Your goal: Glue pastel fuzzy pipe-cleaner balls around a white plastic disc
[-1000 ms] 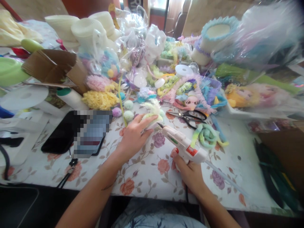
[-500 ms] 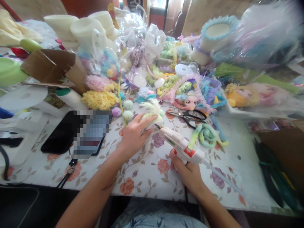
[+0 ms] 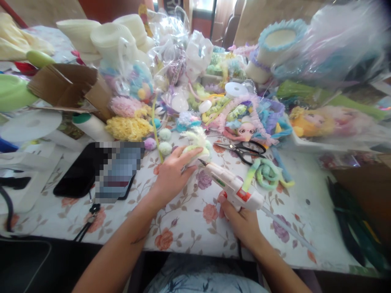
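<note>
My right hand [image 3: 240,217] is wrapped round the handle of a white hot glue gun [image 3: 233,185], a clear glue stick [image 3: 288,229] poking out of its back. The nozzle points up and left, close to a small fluffy pale yellow-green piece [image 3: 195,147]. That piece is held by my left hand [image 3: 172,173], fingers over its top and thumb below. Its exact kind cannot be made out. Black-handled scissors [image 3: 242,149] lie partly open beyond the gun. Right of it, a coiled green-yellow fuzzy strip [image 3: 265,173] rests on the flowered tablecloth [image 3: 189,228].
Two phones [image 3: 81,171] lie at left, near a cardboard box [image 3: 70,87] and a yellow fluffy bundle [image 3: 130,128]. Pom-poms [image 3: 165,148] sit beyond my left hand. Ruffled trims and a doll face [image 3: 246,130] are heaped behind. Dark-handled tools [image 3: 346,224] lie far right.
Hardly anything differs. Both hands, the glue gun and the fluffy piece keep their places, and the view has shifted only very slightly.
</note>
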`<state>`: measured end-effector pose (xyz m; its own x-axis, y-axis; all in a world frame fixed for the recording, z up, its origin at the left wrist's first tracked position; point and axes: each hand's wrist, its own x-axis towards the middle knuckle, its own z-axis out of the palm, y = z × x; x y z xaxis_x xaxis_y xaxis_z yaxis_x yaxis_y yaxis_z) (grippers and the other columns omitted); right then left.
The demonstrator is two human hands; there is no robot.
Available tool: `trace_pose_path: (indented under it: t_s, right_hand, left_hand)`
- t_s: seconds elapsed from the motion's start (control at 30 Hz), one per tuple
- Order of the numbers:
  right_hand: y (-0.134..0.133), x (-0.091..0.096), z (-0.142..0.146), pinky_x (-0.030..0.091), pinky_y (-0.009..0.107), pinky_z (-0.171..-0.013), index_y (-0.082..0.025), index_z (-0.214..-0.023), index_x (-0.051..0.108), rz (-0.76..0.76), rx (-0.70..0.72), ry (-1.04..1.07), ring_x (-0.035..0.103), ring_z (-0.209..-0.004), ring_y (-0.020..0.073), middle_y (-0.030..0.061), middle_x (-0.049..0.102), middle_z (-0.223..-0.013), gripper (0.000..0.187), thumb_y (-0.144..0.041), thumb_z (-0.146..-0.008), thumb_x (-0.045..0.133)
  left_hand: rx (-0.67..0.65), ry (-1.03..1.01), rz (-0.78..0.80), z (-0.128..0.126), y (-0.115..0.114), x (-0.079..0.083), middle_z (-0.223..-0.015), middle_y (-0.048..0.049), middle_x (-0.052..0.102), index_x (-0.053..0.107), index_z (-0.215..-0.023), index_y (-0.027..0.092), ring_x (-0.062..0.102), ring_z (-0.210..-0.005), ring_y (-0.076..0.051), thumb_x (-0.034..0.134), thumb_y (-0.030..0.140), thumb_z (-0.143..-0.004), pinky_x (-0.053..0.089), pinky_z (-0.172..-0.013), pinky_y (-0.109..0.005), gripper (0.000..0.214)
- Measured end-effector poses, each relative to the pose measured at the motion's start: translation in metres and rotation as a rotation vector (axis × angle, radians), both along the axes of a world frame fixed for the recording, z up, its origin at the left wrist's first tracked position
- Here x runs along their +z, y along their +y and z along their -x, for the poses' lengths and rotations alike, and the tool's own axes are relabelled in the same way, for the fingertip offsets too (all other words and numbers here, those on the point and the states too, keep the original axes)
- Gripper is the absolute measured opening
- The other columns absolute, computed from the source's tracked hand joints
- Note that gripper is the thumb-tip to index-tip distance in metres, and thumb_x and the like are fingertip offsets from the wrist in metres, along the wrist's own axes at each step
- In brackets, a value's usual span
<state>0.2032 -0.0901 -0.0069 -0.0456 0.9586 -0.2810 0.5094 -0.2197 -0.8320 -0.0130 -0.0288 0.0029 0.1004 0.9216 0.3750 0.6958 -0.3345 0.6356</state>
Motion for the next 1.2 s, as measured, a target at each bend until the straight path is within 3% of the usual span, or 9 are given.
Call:
trace_pose_path:
  t_s: [0.5, 1.0, 1.2]
  right_hand:
    - [-0.0002, -0.0039, -0.0021, 0.045, 0.031, -0.061, -0.022, -0.06, 0.06, -0.008, 0.014, 0.015, 0.059, -0.059, 0.0186, 0.0012, 0.061, -0.056, 0.042, -0.053, -0.087, 0.053]
    - [-0.0005, -0.0044, -0.0024, 0.044, 0.031, -0.06, -0.021, -0.059, 0.059, 0.009, -0.001, 0.011, 0.058, -0.058, 0.0181, 0.001, 0.06, -0.055, 0.042, -0.052, -0.087, 0.054]
    - [0.0, -0.0093, -0.0032, 0.044, 0.029, -0.058, -0.021, -0.057, 0.058, -0.039, -0.065, 0.087, 0.056, -0.056, 0.0166, 0.0007, 0.059, -0.053, 0.043, -0.051, -0.087, 0.055]
  left_hand:
    - [-0.003, -0.045, 0.021, 0.0009, 0.0004, 0.0013, -0.13, -0.0085, 0.063, 0.061, -0.131, 0.03, 0.054, -0.126, -0.029, 0.065, 0.032, -0.088, 0.048, -0.102, -0.044, 0.043]
    - [-0.004, -0.057, 0.019, 0.0006, -0.0003, 0.0038, -0.126, -0.008, 0.064, 0.061, -0.131, 0.028, 0.058, -0.12, -0.026, 0.066, 0.029, -0.088, 0.049, -0.1, -0.04, 0.043]
    - [0.009, -0.06, 0.034, 0.0004, -0.0002, 0.0048, -0.128, -0.009, 0.063, 0.062, -0.13, 0.028, 0.058, -0.12, -0.026, 0.066, 0.028, -0.087, 0.049, -0.099, -0.039, 0.043]
